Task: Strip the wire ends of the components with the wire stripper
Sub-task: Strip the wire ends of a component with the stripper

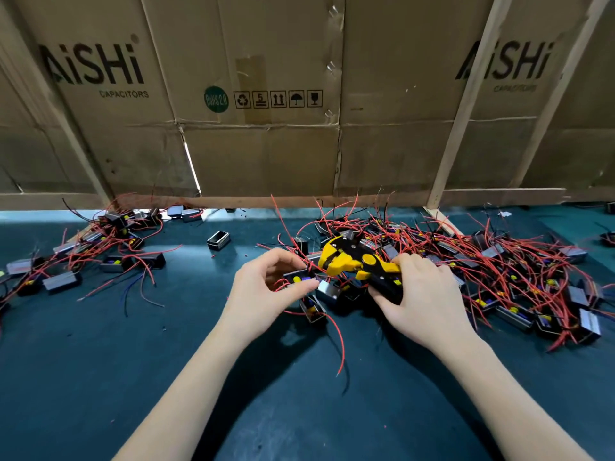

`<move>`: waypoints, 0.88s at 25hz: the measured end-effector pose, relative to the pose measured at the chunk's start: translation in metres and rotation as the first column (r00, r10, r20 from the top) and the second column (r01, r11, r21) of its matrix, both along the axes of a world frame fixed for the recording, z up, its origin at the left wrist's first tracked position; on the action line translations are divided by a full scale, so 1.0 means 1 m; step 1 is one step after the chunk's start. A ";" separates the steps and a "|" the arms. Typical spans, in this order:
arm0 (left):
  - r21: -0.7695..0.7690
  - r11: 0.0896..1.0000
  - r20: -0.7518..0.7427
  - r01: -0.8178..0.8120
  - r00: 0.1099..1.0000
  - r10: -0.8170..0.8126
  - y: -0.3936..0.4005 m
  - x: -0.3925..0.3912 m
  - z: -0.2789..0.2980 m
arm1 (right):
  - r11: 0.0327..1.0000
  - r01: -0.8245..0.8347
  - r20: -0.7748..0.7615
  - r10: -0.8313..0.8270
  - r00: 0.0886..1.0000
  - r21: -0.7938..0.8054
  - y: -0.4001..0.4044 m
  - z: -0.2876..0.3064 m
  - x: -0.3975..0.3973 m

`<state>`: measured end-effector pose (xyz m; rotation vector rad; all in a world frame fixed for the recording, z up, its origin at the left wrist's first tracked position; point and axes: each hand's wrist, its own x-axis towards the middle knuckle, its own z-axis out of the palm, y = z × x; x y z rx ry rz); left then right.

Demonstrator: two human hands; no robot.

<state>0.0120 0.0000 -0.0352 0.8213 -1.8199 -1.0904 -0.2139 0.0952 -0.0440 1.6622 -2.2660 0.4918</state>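
Now we've got the left hand (266,287) pinching a small black component (297,277) between thumb and fingertips, just in front of the big tangled pile (482,261) toward the desk's right edge. Our right hand (422,294) is wrapped around the handles of the yellow-and-black wire stripper (352,261), fingers curled tight on it, jaws pointing left toward the component's red wire (317,269). We can't tell whether the wire end is actually seated between the jaws; red leads cross everywhere here.

The danger, as we judge it: a neighbouring lead from the pile slips into the jaws alongside ours and gets cut or stripped in the wrong place. A loose pinch on the component could also let it yank free when the stripper bites. Over by the desk's left edge sits a smaller heap (100,251) of components.
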 end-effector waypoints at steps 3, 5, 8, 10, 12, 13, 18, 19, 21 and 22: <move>-0.108 0.994 0.031 0.016 0.999 -0.013 0.001 -0.001 -0.003 | 1.000 0.016 -0.019 -0.016 1.000 -0.014 -0.001 -0.001 0.003; -0.149 0.988 0.050 0.032 0.998 -0.024 0.001 -0.002 -0.005 | 0.999 0.015 -0.022 -0.016 1.000 -0.031 -0.001 -0.002 0.005; -0.190 0.981 0.051 0.031 0.998 -0.021 0.001 -0.002 -0.005 | 0.998 0.030 -0.066 -0.034 0.997 -0.050 0.000 -0.002 0.005; -0.208 0.978 0.048 0.037 0.998 -0.028 0.001 -0.002 -0.005 | 0.998 0.042 -0.095 -0.045 0.994 -0.039 0.000 -0.001 0.005; -0.229 0.972 0.067 0.045 0.997 -0.031 0.001 -0.003 -0.006 | 0.999 0.034 -0.109 -0.037 0.993 -0.028 0.000 -0.001 0.006; -0.234 0.971 0.078 0.050 0.996 -0.032 0.002 -0.004 -0.006 | 0.999 0.026 -0.112 -0.029 0.993 -0.026 -0.001 -0.002 0.007; -0.256 0.964 0.113 0.073 0.993 -0.045 0.001 -0.004 -0.009 | 0.999 0.006 -0.098 -0.010 0.995 -0.043 -0.002 -0.002 0.010; -0.254 0.964 0.115 0.076 0.992 -0.048 0.001 -0.004 -0.009 | 0.999 0.009 -0.098 -0.013 0.995 -0.042 -0.002 -0.001 0.009; -0.249 0.966 0.116 0.075 0.992 -0.047 0.001 -0.004 -0.010 | 0.999 0.004 -0.101 -0.009 0.995 -0.048 -0.001 0.000 0.008; -0.250 0.965 0.121 0.073 0.992 -0.044 0.000 -0.004 -0.011 | 0.999 0.000 -0.105 -0.005 0.994 -0.050 -0.001 0.000 0.008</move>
